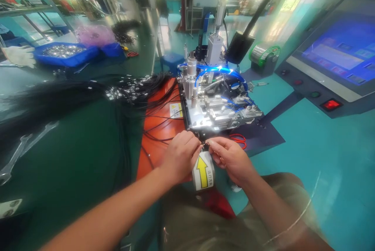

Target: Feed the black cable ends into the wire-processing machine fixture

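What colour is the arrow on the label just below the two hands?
Yellow, outlined in black, on a white label; head view.

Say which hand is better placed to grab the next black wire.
Left, probably. Both hands pinch a small piece at the front of the fixture, but the black wire bundle lies nearer the left hand; the right hand would have to cross.

The fixture stands behind the small part pinched by left hand and right hand, wire bundle left, arrow label before.
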Available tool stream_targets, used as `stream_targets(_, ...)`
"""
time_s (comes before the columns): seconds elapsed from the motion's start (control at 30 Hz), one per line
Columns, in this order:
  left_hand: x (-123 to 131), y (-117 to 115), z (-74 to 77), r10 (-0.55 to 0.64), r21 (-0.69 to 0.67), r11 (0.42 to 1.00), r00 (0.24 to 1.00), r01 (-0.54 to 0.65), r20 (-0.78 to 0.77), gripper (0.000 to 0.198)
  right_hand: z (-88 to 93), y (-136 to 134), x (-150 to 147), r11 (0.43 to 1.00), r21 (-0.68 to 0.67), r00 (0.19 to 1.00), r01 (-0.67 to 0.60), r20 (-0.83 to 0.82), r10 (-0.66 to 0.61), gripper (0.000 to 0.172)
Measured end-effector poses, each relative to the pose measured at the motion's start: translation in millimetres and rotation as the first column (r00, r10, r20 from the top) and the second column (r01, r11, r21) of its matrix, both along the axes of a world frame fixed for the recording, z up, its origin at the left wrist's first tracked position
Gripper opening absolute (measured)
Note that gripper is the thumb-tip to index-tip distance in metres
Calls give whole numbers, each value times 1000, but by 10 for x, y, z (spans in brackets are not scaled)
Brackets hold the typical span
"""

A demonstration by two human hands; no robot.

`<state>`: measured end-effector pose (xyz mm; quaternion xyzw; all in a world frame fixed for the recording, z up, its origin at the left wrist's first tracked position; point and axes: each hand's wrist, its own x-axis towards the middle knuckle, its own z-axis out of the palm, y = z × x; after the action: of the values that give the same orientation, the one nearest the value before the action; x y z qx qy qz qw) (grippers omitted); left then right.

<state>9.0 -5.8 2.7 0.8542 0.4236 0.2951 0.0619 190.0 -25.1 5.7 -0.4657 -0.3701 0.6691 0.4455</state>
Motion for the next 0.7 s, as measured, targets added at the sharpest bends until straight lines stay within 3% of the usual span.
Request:
stream_targets(0.27, -2, 2, -4, -2, -1, 1000, 1000, 2, 4, 21, -39, 52, 44, 992, -97, 983, -74, -176, 56, 32)
stream_targets(0.7, -6, 5, -25, -13, -14, 1000, 1000, 13, -5, 19, -61, 43, 11, 999, -29, 995, -40, -87, 37, 29)
